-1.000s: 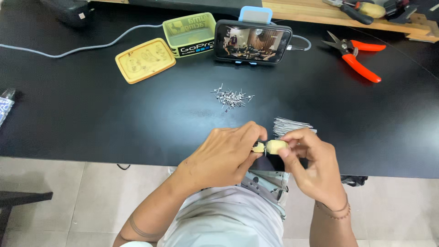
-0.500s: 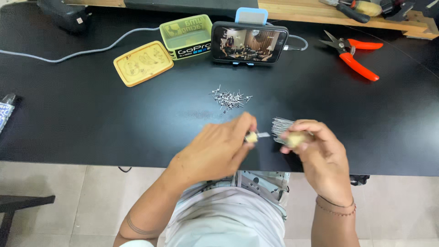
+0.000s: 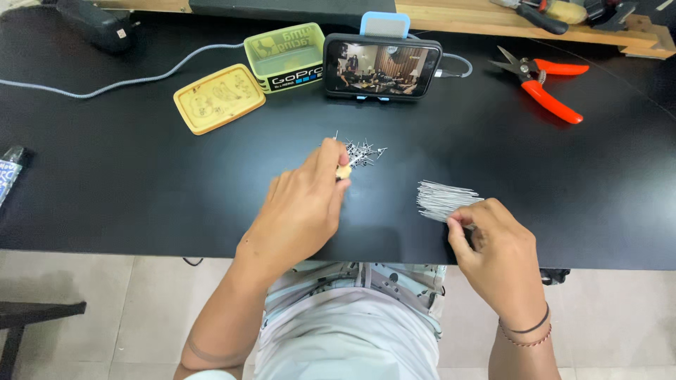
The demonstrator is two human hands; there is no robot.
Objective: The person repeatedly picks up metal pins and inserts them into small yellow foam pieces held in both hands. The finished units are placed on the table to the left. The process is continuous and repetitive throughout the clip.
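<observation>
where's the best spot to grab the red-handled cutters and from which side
Grip the red-handled cutters by the two red handles, coming from the right and above. They lie flat on the black table with bare metal blades pointing left toward the phone, so the handle end is probably the safer hold.

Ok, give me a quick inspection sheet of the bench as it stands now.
Surface: black table, matte, at its near edge.
Job's things: pile of small metal pieces; bundle of thin metal wires.
Clutter: yellow lid, green box, phone on stand, red cutters.
Grippers: left hand pinches a small tan piece at the pile; right hand fingers the wire bundle.
Cables: grey cable to the black adapter.
Surroundings: wooden board, tiled floor.
</observation>
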